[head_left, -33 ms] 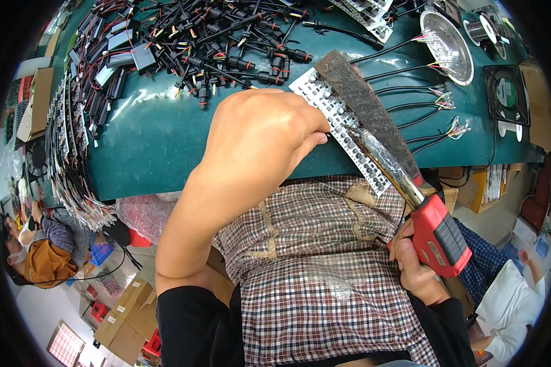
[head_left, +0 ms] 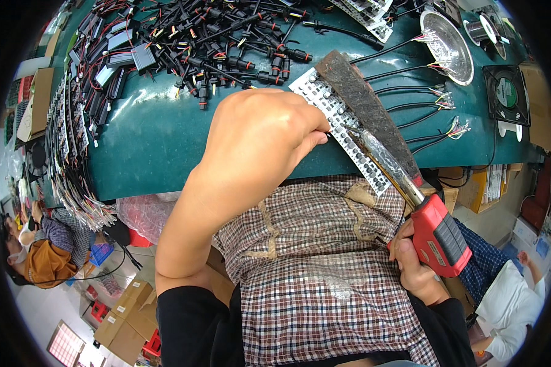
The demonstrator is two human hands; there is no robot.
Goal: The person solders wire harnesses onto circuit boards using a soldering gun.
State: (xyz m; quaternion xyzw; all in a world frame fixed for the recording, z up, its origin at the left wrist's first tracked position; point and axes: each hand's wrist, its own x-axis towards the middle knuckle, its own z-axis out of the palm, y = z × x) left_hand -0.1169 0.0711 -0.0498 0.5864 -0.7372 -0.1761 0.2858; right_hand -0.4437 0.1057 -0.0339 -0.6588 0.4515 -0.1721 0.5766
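Over the near edge of the green table, my left hand (head_left: 263,131) is closed in a pinch beside a white circuit board (head_left: 340,122). A small dark bit shows at the fingertips, but what they hold is mostly hidden. My right hand (head_left: 417,269) is wrapped around a red and black soldering gun (head_left: 439,238). Its metal shaft slants up and left across the board, with the tip close to my left fingertips. Rows of small dark components cover the board. Along its right side lies a dark, worn flat bar (head_left: 367,104).
Several black cables with stripped ends (head_left: 456,127) lie right of the bar, near a silver dish (head_left: 447,49). A square fan (head_left: 506,95) stands at the right edge. Black connectors (head_left: 226,46) pile up at the back; wired grey modules (head_left: 119,55) lie left. Other people sit on both sides.
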